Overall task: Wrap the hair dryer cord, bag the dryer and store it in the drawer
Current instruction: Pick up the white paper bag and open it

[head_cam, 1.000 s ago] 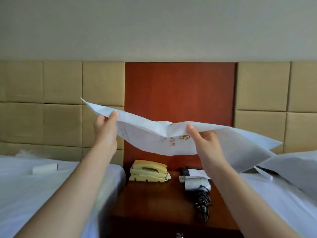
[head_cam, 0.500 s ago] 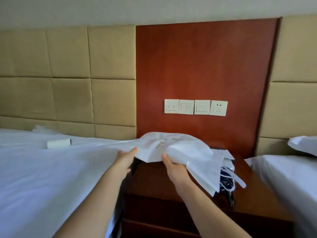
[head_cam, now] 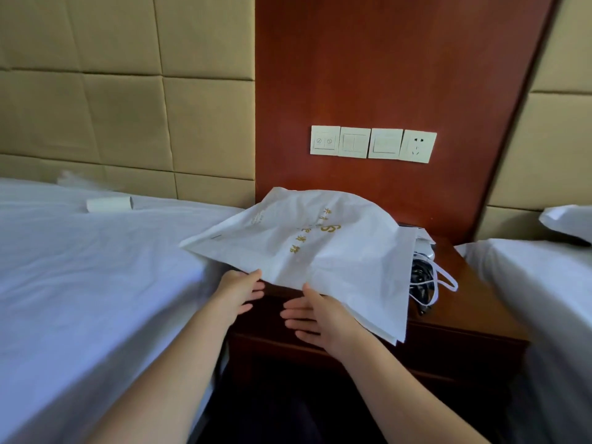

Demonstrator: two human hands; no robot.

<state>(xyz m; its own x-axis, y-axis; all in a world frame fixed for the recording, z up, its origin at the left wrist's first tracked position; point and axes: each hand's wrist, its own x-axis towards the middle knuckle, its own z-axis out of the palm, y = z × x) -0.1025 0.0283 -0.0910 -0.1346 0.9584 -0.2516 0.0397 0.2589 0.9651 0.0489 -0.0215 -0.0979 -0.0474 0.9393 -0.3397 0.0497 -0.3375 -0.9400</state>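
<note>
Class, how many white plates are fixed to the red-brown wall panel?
4, in one row on the wall panel: left-end plate, second plate, third plate, and socket plate at the right end. The white bag may hide others lower down.

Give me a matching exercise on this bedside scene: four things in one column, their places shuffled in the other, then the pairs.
Things:
1. white bag
2. white roll
3. socket
4. black cord

Places:
A. on the left bed
B. on the red wood panel
C. spread over the nightstand
D. poking out at the bag's right edge

Pairs: 1-C, 2-A, 3-B, 4-D
</note>
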